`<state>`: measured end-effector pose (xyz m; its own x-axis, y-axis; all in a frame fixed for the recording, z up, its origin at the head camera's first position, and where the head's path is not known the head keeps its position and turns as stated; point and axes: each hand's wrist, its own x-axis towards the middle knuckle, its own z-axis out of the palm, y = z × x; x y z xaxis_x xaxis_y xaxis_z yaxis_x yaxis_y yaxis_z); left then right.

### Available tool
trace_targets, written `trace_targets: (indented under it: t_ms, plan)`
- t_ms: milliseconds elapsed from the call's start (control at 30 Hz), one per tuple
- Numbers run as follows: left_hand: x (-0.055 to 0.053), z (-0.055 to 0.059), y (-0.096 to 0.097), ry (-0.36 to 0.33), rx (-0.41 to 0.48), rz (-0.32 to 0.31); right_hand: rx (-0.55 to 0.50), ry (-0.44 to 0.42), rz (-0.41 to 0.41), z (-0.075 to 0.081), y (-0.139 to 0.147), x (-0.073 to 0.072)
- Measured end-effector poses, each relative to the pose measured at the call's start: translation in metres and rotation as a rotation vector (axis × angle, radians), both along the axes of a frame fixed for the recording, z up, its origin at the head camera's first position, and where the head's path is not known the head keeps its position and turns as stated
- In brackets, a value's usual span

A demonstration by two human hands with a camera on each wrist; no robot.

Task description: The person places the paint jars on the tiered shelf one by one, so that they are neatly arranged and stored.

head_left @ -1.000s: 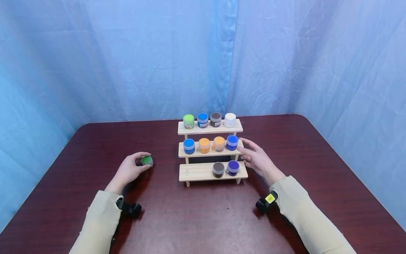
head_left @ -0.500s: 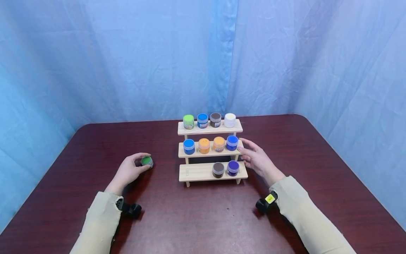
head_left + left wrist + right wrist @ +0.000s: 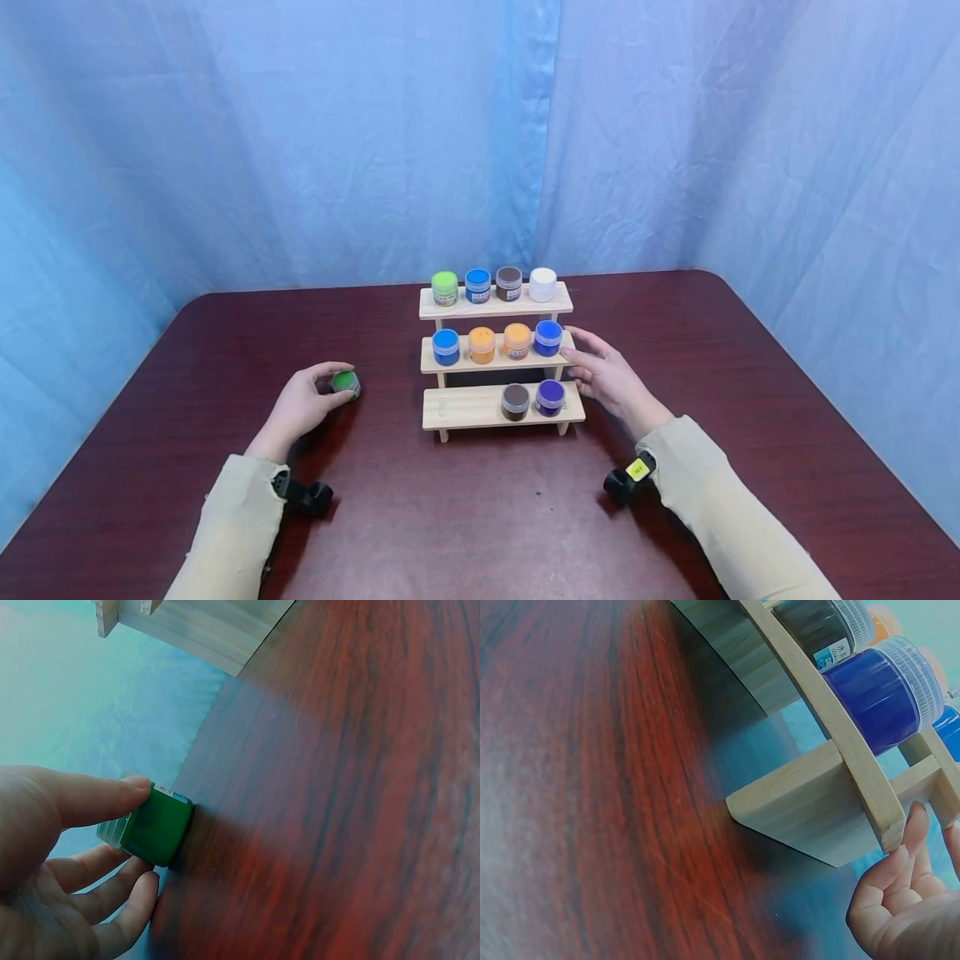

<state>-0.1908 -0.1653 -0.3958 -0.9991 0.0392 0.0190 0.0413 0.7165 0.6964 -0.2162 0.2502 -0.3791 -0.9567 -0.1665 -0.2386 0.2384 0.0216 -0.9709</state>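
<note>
My left hand (image 3: pixel 303 406) pinches a small green paint jar (image 3: pixel 346 382) between thumb and fingers, left of a stepped wooden display stand (image 3: pixel 468 407). In the left wrist view the green jar (image 3: pixel 159 826) stands on the dark tabletop, thumb on one side and fingers curled on the other. My right hand (image 3: pixel 611 379) grips the right end of the stand around its middle shelf, beside a blue jar (image 3: pixel 548 337). The right wrist view has thumb and fingers (image 3: pixel 900 870) at the shelf end, partly cut off by the frame.
The bottom shelf bears a dark brown jar (image 3: pixel 515 402) and a purple jar (image 3: pixel 551 397) toward its right. Several blue and orange jars line the middle shelf; light green, blue, brown and white (image 3: pixel 543 284) ones the top. Blue curtains (image 3: pixel 375 150) hang behind the table (image 3: pixel 450 517).
</note>
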Motion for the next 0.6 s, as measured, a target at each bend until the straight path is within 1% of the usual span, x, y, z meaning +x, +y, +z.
trace_targets:
  t_ms: [333,600]
  plan:
    - [0.0000,-0.0008,-0.0002,0.015,0.003,0.005,0.005,-0.002,-0.002,-0.0008,0.0001,-0.0005]
    - [-0.0005,-0.0016,-0.0024,0.026,0.008,0.023,0.012,0.004,0.004,0.0007,-0.0005,0.0012]
